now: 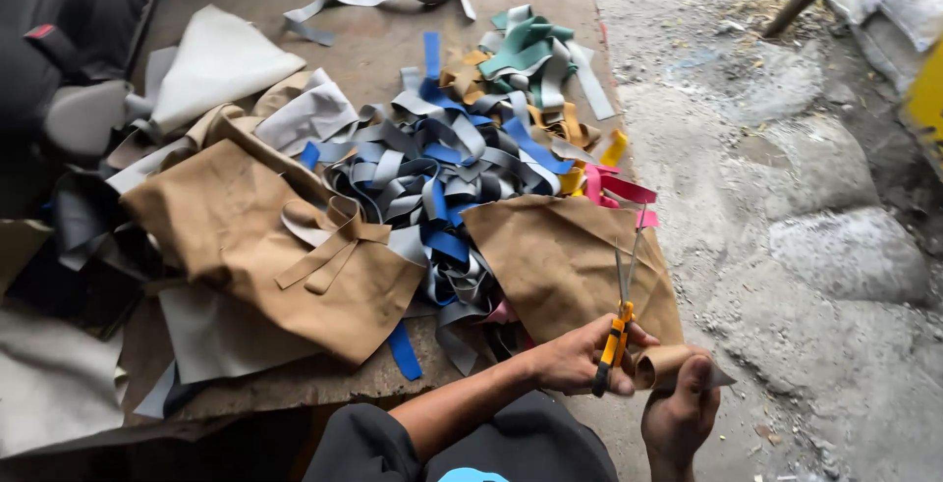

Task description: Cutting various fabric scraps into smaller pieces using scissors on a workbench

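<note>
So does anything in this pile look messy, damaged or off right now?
Nothing looks damaged. The cut strips lie in a loose tangle over the board, some pink ones trailing at its edge by the rough concrete floor. The scissors stand with their blades open.

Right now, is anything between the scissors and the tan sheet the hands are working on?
Nothing visible. The scissors in the left hand sit with blades open right over the tan sheet, whose rolled edge the right hand holds.

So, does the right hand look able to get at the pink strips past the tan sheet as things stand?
Probably not right away. The right hand is closed round a rolled tan piece, and the scissors in the left hand point up between it and the pink strips. Nothing covers the strips.
</note>
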